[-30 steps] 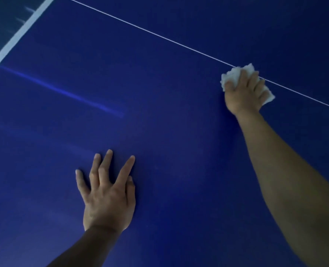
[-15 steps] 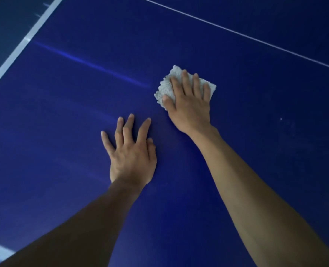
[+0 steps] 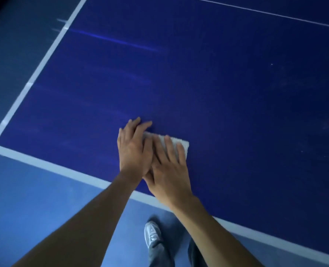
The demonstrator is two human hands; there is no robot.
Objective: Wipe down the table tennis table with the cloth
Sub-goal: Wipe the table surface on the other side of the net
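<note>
Cloth: the cloth [image 3: 181, 145] lies flat on the blue worktop [image 3: 236, 112], near the white border [image 3: 67, 171] on the person's side; only its far and right edges show past the fingers.
Right hand: the right hand [image 3: 169, 171] presses flat on the cloth, fingers straight and slightly spread, curled around nothing.
Left hand: the left hand [image 3: 133, 151] is also flat with straight fingers, set against the right hand's thumb side; it seems to cover the cloth's left edge, though how much lies under it is hidden.
Change: a second ago the cloth was far out at the centre line [image 3: 265, 14]; it has been drawn back across the half to the near edge. The left hand, then braced alone on bare worktop, has joined the right.
Meaning: one full pull looks finished. The strip to the left, with faint streaks, and the wide area to the right probably remain to be wiped.
Below: a shoe [image 3: 152, 235] on the blue floor [image 3: 34, 199].
</note>
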